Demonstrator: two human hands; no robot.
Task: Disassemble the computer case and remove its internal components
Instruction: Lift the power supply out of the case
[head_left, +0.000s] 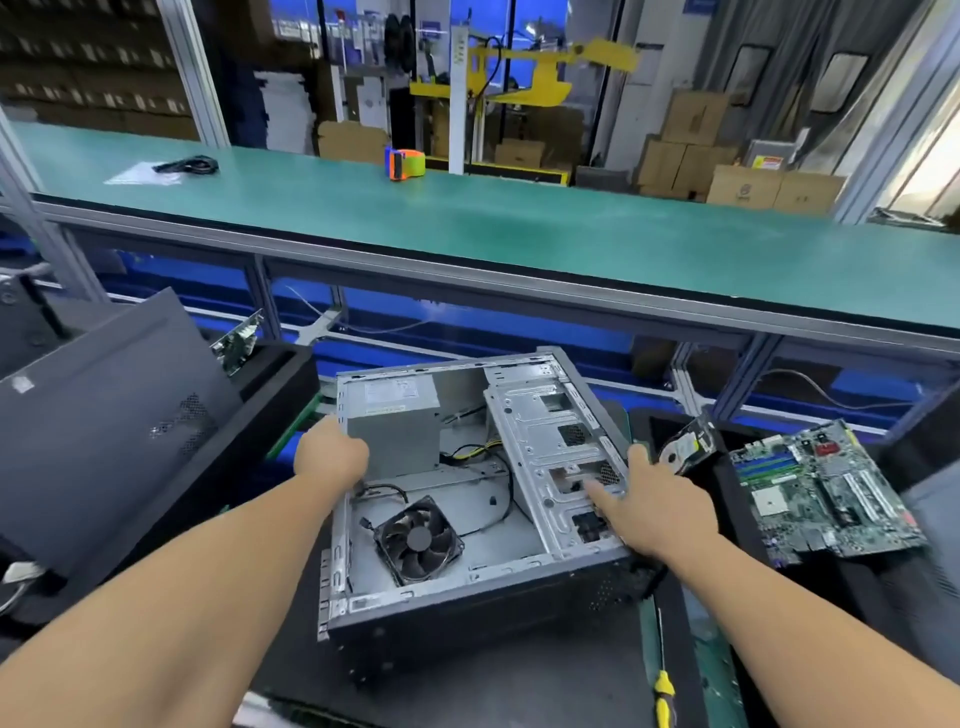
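Head view: the open computer case (467, 519) lies on its side between both hands. The left hand (332, 457) grips its rear edge beside the power supply (395, 426); the right hand (660, 504) rests spread on the drive cage (550, 457). A fan (418, 540) sits below-between them; the motherboard (826, 488) lies right of the right hand.

Long green conveyor belt (519, 228) across the middle of the frame, orange tape dispenser (406, 163) on it at upper centre, black cable (189, 166) on a clear bag at upper left, cardboard boxes (691, 156) stacked at upper right, yellow lifting arm (545, 67) behind at top centre.
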